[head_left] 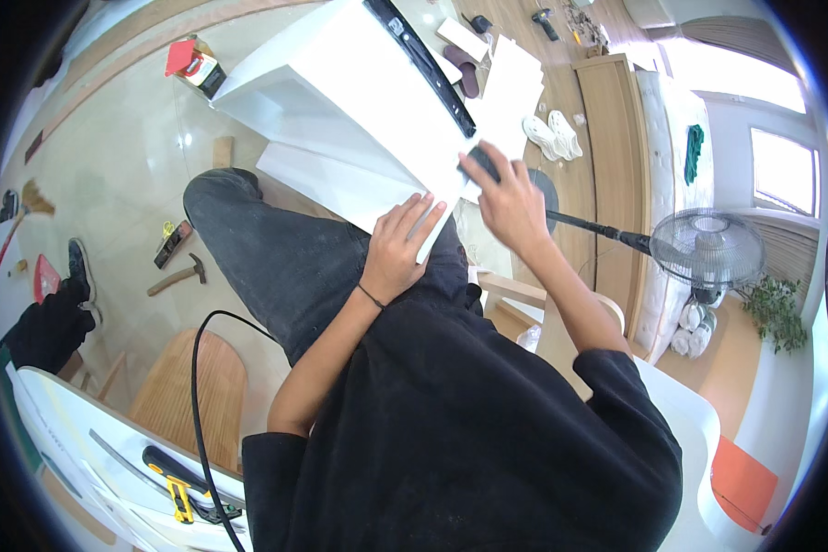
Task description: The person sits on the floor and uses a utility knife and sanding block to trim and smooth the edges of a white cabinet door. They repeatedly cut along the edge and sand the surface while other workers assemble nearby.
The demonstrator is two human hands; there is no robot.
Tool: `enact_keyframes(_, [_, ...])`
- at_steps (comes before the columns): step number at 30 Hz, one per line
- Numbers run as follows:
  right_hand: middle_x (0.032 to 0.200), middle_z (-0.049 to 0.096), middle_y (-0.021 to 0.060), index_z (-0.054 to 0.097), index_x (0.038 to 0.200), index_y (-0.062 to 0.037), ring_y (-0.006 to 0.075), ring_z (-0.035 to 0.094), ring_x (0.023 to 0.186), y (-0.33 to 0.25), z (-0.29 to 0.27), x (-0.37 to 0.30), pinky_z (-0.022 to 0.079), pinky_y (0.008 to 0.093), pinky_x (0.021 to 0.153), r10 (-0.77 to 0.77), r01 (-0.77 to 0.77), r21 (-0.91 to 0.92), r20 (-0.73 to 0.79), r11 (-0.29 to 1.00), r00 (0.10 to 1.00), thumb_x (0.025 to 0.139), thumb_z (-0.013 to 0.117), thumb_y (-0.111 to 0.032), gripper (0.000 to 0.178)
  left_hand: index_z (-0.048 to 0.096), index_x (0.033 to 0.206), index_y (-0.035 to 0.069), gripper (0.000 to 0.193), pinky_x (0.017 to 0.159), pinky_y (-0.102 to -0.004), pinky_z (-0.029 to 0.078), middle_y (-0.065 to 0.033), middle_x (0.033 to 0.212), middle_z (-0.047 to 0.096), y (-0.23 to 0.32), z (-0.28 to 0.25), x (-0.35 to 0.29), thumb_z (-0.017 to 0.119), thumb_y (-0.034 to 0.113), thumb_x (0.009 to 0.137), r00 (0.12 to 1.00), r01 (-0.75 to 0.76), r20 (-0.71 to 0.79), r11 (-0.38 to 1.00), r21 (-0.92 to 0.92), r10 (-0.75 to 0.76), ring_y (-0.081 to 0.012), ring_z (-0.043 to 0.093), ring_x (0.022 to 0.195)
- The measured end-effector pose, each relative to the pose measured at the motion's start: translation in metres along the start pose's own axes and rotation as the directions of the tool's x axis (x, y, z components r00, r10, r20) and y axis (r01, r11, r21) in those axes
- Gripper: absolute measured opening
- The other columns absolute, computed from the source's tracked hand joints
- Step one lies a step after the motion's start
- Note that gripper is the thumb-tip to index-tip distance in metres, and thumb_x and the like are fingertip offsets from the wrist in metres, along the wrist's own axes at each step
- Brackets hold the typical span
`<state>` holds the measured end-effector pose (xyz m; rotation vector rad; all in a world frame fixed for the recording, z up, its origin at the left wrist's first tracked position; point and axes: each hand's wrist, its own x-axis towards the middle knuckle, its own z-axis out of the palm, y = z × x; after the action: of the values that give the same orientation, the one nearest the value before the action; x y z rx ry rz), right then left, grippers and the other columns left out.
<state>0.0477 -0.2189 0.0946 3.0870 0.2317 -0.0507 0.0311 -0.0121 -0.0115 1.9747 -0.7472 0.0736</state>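
A white box-like furniture piece, like a drawer [340, 110], lies tilted across my lap with an open side facing left. Along its upper face runs a black metal drawer slide [428, 69]. My left hand [400, 244] rests on the white panel at the near corner, its fingers stretched out flat. Close by, my right hand [511, 198] is closed around a dark grey block-like thing [478, 166], pressed against the panel just below the slide's end. My fingers cover part of it, so its exact kind does not show.
A hammer [179, 276] and a hand plane [173, 244] lie on the floor at left, near another person's leg [51, 322]. A wooden stool [193, 386] and a white surface bearing a utility knife [182, 501] stand nearer. To the right are a fan [708, 248] and white clogs [554, 136].
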Motion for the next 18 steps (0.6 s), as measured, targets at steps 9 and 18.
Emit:
enact_keyframes(9, [0.149,0.052,0.0092,0.058,0.146,-0.0284,0.0313,0.063,0.103,-0.008,0.004,-0.006,0.063,0.0387,0.074,-0.006,0.004,-0.031,-0.074,1.0,0.997,0.082,0.068,-0.004,0.069,0.061,0.145,0.009,0.077,0.108,-0.0489,0.051,-0.0116,0.144,0.063,-0.003,0.002,-0.001,0.077,-0.002,0.07,0.995,-0.044,-0.091,0.999,-0.028,0.041,-0.0329,0.059,0.135])
enact_keyframes(18, [0.15,0.05,0.0073,0.057,0.15,-0.0312,0.03,0.062,0.11,-0.013,-0.001,-0.007,0.064,0.0389,0.078,0.001,-0.003,-0.027,-0.062,1.0,0.998,0.08,0.068,-0.003,0.076,0.07,0.126,0.002,0.051,0.09,-0.0403,0.06,-0.0121,0.121,0.071,0.001,-0.003,-0.002,0.085,0.009,0.078,0.973,-0.103,-0.2,0.992,0.067,0.114,-0.0311,0.07,0.111])
